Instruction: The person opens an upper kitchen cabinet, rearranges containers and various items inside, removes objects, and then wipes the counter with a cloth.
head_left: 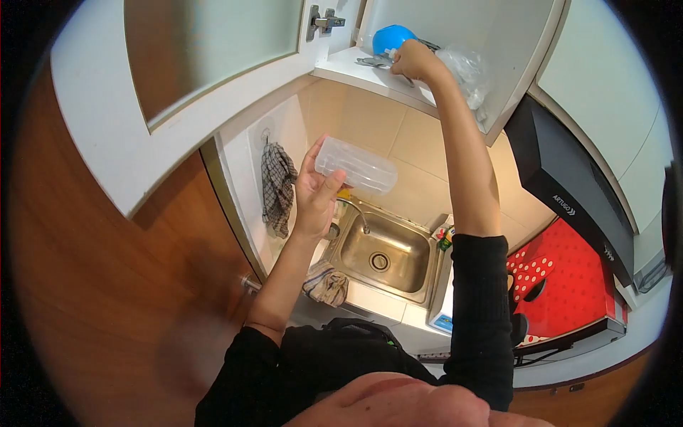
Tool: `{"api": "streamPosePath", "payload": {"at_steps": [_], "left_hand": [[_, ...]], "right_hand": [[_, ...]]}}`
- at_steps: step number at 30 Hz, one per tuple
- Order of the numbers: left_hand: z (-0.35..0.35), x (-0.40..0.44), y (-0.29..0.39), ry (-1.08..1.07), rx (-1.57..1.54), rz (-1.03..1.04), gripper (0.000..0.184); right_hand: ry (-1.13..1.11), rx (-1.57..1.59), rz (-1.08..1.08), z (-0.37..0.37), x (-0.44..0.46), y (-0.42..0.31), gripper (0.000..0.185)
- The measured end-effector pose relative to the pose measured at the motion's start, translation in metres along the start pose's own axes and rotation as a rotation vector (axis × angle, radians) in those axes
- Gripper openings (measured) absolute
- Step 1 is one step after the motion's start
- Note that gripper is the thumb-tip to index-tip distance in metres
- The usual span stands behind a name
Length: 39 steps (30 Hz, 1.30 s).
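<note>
Our left grip (pixel 318 191) wrapped round a translucent plastic container (pixel 359 167), our right grip (pixel 414 62) at the cabinet shelf (pixel 348 67), hold unclear, steel sink (pixel 356 245) in tiled worktop (pixel 373 301)

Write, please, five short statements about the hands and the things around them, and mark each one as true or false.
1. The left hand holds a clear plastic container. True.
2. The right hand is down in the sink. False: it reaches into the open cabinet.
3. A checked cloth hangs on the wall. True.
4. The blue item lies under the faucet. False: it is in that cabinet.
5. The range hood is black. True.
</note>
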<state>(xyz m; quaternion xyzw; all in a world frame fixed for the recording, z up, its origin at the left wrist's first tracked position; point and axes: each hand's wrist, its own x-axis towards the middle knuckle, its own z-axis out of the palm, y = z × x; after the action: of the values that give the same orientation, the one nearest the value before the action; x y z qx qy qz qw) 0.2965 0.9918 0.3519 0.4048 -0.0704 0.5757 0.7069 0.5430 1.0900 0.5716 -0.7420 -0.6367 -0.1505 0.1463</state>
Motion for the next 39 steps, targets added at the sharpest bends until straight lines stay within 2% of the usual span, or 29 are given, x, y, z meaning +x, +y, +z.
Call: {"api": "streamPosePath", "payload": {"at_steps": [1, 4, 5, 8, 11, 14, 15, 18, 21, 23, 24, 25, 28, 32, 33, 36, 39], "left_hand": [[-0.004, 0.002, 0.002, -0.007, -0.011, -0.019, 0.069], [-0.015, 0.008, 0.008, 0.009, -0.010, -0.071, 0.070], [-0.019, 0.009, 0.008, 0.009, -0.014, -0.091, 0.070], [-0.030, 0.014, 0.006, -0.005, -0.015, -0.147, 0.069], [-0.039, 0.014, 0.002, -0.029, -0.016, -0.210, 0.069], [-0.044, 0.012, -0.001, -0.014, -0.018, -0.255, 0.069], [-0.049, 0.011, -0.004, -0.012, -0.017, -0.268, 0.069], [-0.056, 0.012, -0.013, 0.004, -0.039, -0.301, 0.069], [-0.056, 0.013, -0.015, 0.000, -0.093, -0.315, 0.069], [-0.056, 0.014, -0.014, -0.020, -0.118, -0.308, 0.070], [-0.057, 0.015, -0.013, -0.035, -0.124, -0.303, 0.072], [-0.057, 0.015, -0.013, -0.048, -0.130, -0.299, 0.073], [-0.055, 0.017, -0.010, -0.081, -0.088, -0.262, 0.077], [-0.055, 0.017, -0.013, -0.096, -0.143, -0.244, 0.079], [-0.053, 0.017, -0.012, -0.108, -0.146, -0.247, 0.079], [-0.051, 0.017, -0.017, -0.133, -0.133, -0.242, 0.078], [-0.048, 0.014, -0.021, -0.149, -0.126, -0.248, 0.076]], "right_hand": [[-0.066, -0.022, 0.021, -0.001, 0.008, -0.001, 0.019], [-0.261, 0.554, 0.094, -0.006, 0.018, -0.014, 0.016], [-0.288, 0.575, 0.076, -0.012, 0.018, -0.023, 0.019], [-0.284, 0.577, 0.020, -0.005, 0.033, -0.032, 0.023], [-0.200, 0.588, 0.138, -0.006, 0.039, -0.030, 0.024], [-0.061, 0.200, 0.193, -0.018, 0.048, -0.005, 0.025], [-0.038, 0.228, 0.221, -0.024, 0.031, -0.010, 0.025], [-0.098, 0.045, 0.252, -0.009, 0.023, -0.007, 0.026], [-0.050, -0.220, 0.252, 0.008, 0.022, -0.011, 0.019], [0.029, -0.248, 0.243, 0.008, 0.022, -0.013, 0.018], [0.064, -0.259, 0.242, 0.012, 0.021, -0.013, 0.019], [0.143, -0.295, 0.150, 0.018, 0.027, 0.003, 0.032], [0.095, -0.140, 0.277, 0.000, 0.013, -0.007, 0.032], [0.120, -0.089, 0.214, -0.016, -0.001, 0.013, 0.036], [0.143, 0.023, 0.290, -0.016, -0.011, 0.012, 0.032], [0.157, 0.067, 0.331, -0.017, -0.032, 0.006, 0.028], [0.112, 0.118, 0.255, -0.017, -0.043, 0.002, 0.029]]}}
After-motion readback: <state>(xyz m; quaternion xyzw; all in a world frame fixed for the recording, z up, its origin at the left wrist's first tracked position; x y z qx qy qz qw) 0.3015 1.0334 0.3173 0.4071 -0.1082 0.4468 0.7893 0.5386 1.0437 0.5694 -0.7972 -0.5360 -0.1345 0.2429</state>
